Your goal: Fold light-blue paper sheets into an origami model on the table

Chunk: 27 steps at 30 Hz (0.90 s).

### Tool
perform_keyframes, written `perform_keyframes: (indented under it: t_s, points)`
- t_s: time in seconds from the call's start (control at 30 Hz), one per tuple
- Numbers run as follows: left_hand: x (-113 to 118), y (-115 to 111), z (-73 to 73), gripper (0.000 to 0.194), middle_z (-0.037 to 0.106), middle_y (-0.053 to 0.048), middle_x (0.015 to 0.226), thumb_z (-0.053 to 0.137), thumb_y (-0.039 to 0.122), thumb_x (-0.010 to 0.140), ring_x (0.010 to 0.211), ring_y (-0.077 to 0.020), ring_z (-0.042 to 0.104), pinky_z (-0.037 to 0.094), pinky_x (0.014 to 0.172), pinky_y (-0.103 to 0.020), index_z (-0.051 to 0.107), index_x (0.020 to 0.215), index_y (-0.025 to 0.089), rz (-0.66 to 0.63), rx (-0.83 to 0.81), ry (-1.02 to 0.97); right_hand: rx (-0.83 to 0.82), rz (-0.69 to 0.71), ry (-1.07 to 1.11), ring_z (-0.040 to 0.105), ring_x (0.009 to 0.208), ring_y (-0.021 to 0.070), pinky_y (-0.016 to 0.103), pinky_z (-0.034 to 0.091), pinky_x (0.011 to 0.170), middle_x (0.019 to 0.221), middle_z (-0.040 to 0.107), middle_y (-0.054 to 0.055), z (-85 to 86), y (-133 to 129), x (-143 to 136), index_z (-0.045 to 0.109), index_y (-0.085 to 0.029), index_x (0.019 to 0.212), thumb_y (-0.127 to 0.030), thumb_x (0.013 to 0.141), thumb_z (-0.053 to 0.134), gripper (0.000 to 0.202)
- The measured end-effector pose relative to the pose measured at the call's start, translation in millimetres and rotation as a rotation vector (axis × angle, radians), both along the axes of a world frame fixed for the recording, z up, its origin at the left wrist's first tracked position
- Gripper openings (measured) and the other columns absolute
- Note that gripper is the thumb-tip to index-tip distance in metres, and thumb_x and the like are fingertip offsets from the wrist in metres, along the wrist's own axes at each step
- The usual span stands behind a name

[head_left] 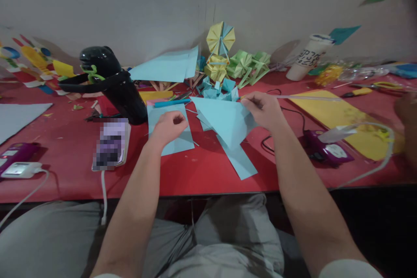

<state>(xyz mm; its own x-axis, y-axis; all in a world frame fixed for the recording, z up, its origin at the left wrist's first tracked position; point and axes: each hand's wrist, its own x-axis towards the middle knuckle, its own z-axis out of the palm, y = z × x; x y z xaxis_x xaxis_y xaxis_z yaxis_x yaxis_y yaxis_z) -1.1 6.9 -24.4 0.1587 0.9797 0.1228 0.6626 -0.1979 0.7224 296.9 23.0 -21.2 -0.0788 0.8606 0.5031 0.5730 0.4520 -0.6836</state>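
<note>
My right hand (262,110) pinches the upper right corner of a light blue sheet of paper (224,117), which is tilted up off the table. Beneath that sheet lies a light blue paper strip (239,160), partly covered. My left hand (169,127) hovers over another light blue piece of paper (179,143) with its fingers curled together; nothing shows in them. A blue pen-like stick (172,103) rests along the top of this piece. Behind the papers sit small folded blue paper pieces (216,90).
Yellow and green folded paper models (221,39) stand by the wall. A black tumbler (122,95) and a phone (112,143) are on the left. A purple device (329,147), yellow paper (325,108), yellow-handled pliers (361,91) and a white cup (306,58) are on the right.
</note>
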Motion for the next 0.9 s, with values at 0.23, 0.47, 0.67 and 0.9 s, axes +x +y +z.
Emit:
perform_keyframes:
  t_s: [0.23,0.47,0.67,0.9]
  points:
    - [29,-12,1.1,0.042,0.066,-0.009,0.104,0.071,0.042,0.073,0.095,-0.0226,0.063,0.051,0.08,-0.035,0.056,0.106,0.019,-0.207,-0.199,-0.469,-0.081,-0.015,0.214,0.039,0.05,0.0098,0.025,0.03,0.049,0.057,0.048,-0.002,-12.0,3,-33,0.057,-0.019,0.072,-0.043,0.083,0.06,0.026]
    - [30,-4,-8.5,0.053,0.069,-0.008,0.099,0.072,0.022,0.068,0.092,-0.0237,0.066,0.054,0.078,-0.037,0.049,0.116,0.019,-0.181,-0.137,-0.689,-0.111,0.11,0.154,0.061,0.081,0.0187,0.032,0.048,0.072,0.088,0.067,0.006,-22.2,-1,-53,0.064,-0.018,0.104,-0.045,0.085,0.057,0.034]
    - [32,-4,-3.2,0.037,0.07,-0.007,0.097,0.065,0.022,0.072,0.088,-0.0228,0.067,0.053,0.078,-0.037,0.054,0.107,0.019,-0.091,-0.128,-0.696,-0.21,0.288,-0.017,0.053,0.121,0.0313,0.047,0.042,0.102,0.133,0.057,0.011,-19.3,-12,-63,0.057,-0.024,0.13,-0.064,0.069,0.069,0.074]
    - [29,-8,1.5,0.035,0.068,-0.004,0.086,0.063,0.023,0.068,0.081,-0.0217,0.065,0.052,0.071,-0.033,0.057,0.102,0.02,-0.025,-0.176,-0.704,-0.159,0.298,-0.035,0.059,0.107,0.0284,0.045,0.046,0.093,0.119,0.063,0.011,-15.3,-15,-65,0.06,-0.022,0.124,-0.056,0.078,0.065,0.058]
